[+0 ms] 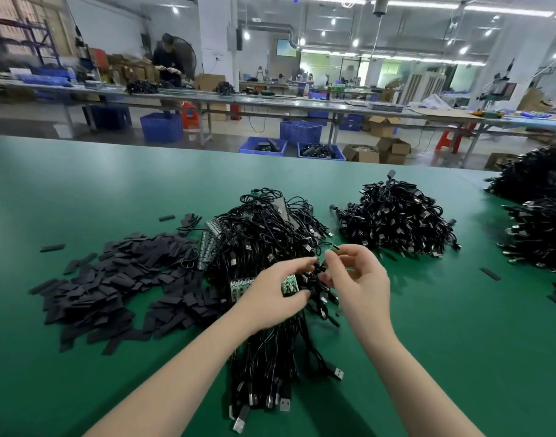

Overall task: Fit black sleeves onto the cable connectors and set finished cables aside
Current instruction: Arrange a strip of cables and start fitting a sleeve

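Left hand grips circuit board; right hand pinches connector.

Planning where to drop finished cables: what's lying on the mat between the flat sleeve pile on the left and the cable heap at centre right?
In the head view, the tangled cable bundle under both hands lies between the sleeve pile and the cable heap.

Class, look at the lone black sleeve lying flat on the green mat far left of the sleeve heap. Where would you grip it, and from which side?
Pinch the lone black sleeve across its narrow width, near one end, coming from above. It is a thin flat strip lying alone on the green mat, so its long edges look open to fingertips.
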Tool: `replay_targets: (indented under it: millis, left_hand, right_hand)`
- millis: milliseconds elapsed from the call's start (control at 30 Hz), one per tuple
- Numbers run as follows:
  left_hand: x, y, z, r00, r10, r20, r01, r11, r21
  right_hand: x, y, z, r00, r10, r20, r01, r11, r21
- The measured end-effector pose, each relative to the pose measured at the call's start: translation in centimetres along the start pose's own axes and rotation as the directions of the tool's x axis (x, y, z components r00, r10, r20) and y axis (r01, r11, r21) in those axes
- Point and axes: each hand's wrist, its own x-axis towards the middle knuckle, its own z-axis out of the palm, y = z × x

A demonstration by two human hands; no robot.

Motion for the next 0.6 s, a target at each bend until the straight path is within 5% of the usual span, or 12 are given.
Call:
replay_targets:
  millis: [100, 200, 300, 400, 500, 600]
  left_hand:
    - [-0.3, 1.4, -0.3, 0.993, 0.015, -0.118, -0.047, 0.960, -0.275]
    - [-0.2, 1.4, -2.4, 0.950, -0.031, -0.309, -0.057, 0.961, -0.272]
    - [0.0, 0.2, -5.2, 0.847, -0.213, -0.487, -0.042, 0.886, -0.461]
    - [0.0, -0.6, -8.0, 0.711, -0.404, -0.575, -0.056, 0.783, -0.619]
    - [-0.6, -0.9, -10.2, 0.636, -0.439, -0.634, -0.042, 0.801, -0.597]
    - [-1.4, -1.0, -10.9, 0.611, -0.297, -0.734, 0.027, 0.934, -0.356]
  right_hand:
    - [0.0, -1.1, 1.3, 0.994, 0.077, 0.073, -0.090, 0.978, 0.187]
    - [0.0, -1.6, 2.8, 0.984, 0.059, 0.167, -0.100, 0.963, 0.250]
    - [-0.5, -0.2, 4.0, 0.934, -0.035, 0.355, 0.098, 0.982, -0.161]
    - [-2.2, 2.3, 4.8, 0.710, 0.143, 0.690, 0.374, 0.753, -0.541]
    - [-4.3, 3.9, 4.9, 0.656, 0.276, 0.702, 0.501, 0.536, -0.679]
    - [-5.7, 3.5, 3.8, 0.626, 0.352, 0.696, 0.475, 0.536, -0.698]
